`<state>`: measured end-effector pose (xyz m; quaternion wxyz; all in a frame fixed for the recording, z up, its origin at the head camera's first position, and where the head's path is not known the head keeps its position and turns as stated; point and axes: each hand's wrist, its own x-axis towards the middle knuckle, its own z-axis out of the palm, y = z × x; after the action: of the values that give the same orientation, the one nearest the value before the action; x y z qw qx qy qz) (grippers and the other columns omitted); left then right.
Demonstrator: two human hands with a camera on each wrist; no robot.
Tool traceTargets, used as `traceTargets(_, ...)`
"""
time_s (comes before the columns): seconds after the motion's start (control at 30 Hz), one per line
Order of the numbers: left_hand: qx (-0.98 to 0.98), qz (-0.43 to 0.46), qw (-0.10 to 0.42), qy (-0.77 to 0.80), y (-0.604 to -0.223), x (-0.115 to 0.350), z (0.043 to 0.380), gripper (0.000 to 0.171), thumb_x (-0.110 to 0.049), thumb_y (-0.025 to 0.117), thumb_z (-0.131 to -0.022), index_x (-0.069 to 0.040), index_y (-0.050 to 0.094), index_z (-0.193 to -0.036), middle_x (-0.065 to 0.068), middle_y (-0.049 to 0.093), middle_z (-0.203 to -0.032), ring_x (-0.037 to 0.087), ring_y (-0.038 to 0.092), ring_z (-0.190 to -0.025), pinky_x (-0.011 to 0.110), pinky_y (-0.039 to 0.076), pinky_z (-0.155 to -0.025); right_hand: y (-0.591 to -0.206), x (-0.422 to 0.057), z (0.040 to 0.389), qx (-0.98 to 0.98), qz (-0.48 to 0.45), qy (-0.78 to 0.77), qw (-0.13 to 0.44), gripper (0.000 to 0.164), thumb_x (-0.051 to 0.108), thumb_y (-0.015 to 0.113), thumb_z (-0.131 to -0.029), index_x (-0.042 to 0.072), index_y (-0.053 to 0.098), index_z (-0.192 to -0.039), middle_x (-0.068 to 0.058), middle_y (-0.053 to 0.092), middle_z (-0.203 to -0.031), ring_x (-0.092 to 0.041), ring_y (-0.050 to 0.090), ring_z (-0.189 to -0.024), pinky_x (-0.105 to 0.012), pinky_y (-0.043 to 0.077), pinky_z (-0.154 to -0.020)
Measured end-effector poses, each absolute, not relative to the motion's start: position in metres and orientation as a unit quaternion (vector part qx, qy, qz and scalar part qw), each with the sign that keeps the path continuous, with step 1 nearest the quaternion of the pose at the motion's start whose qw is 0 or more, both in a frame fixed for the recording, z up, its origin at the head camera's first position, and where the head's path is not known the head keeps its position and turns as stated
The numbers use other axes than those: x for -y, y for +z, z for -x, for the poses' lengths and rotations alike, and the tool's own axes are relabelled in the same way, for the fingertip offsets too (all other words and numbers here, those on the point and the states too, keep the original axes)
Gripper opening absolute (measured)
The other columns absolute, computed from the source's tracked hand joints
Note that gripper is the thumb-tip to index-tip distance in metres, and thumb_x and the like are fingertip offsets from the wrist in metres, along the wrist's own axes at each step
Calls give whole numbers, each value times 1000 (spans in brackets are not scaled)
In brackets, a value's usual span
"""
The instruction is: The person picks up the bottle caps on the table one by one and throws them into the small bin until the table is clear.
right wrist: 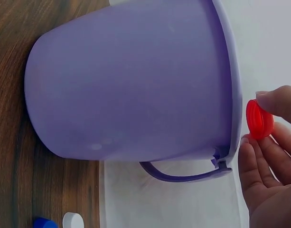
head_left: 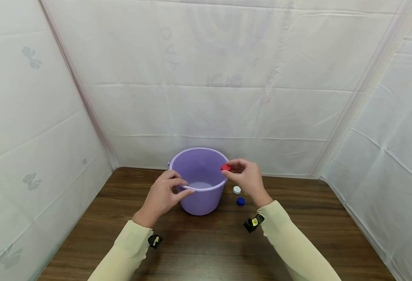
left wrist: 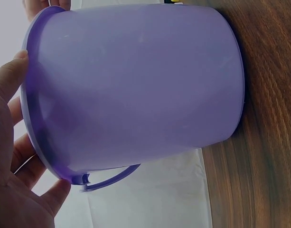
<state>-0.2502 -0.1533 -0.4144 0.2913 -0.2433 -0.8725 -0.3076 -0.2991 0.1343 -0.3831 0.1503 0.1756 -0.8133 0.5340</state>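
A purple bucket (head_left: 199, 203) stands upright on the table with its mouth facing up. My left hand (head_left: 163, 194) holds its near left rim, fingers reaching over the edge and thumb outside, as the left wrist view also shows. Between thumb and fingers my right hand (head_left: 249, 177) pinches a red bottle cap (head_left: 226, 167) at the bucket's right rim. Seen in the right wrist view, the red cap (right wrist: 259, 119) is just above the rim level, its hollow side turned to the bucket. The bucket's handle (right wrist: 183, 177) hangs down at the back.
To the right of the bucket, a white cap (head_left: 237, 190) and a blue cap (head_left: 240, 201) lie on the brown wooden table (head_left: 199, 249). A bit of something yellow (head_left: 245, 194) shows beside my right wrist. White sheeting (head_left: 206, 109) walls the table at the back and both sides.
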Motion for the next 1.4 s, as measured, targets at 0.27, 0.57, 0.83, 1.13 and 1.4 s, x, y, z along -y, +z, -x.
traceTargets(0.27,875,239,290,-306,-414,153,250,24,-35,93,-74,-17,81,-85,-6,61,-89,14,56,-84,28,53,-69,-382,-127,304,811,-191,529,161,28,13,91,-78,5,79,-102,-12,78,-95,-20,73,-81,-19,57,-68)
traceTargets(0.57,874,239,292,-305,-414,152,250,25,-35,93,-74,-16,81,-85,-6,61,-89,10,54,-85,29,52,-71,-380,-123,308,817,-196,517,164,29,19,90,-80,7,78,-103,-10,78,-96,-19,73,-81,-21,58,-69)
traceTargets(0.83,875,241,292,-302,-414,152,250,26,-36,93,-75,-16,80,-86,-6,61,-89,10,55,-85,29,53,-71,-381,-120,312,821,-200,510,163,29,17,91,-79,7,78,-103,-9,79,-97,-19,74,-82,-21,59,-72)
traceTargets(1.13,876,238,289,-303,-414,152,250,26,-36,93,-75,-16,81,-86,-6,61,-90,10,54,-85,29,53,-71,-378,-117,311,827,-199,503,155,29,16,90,-80,6,78,-105,-10,79,-98,-21,76,-86,-29,62,-77)
traceTargets(1.4,876,238,289,-303,-414,152,250,26,-36,93,-74,-16,80,-85,-6,61,-90,10,55,-86,30,53,-72,-377,-117,313,831,-193,499,150,36,21,90,-80,5,77,-109,-11,79,-105,-27,77,-96,-36,62,-85)
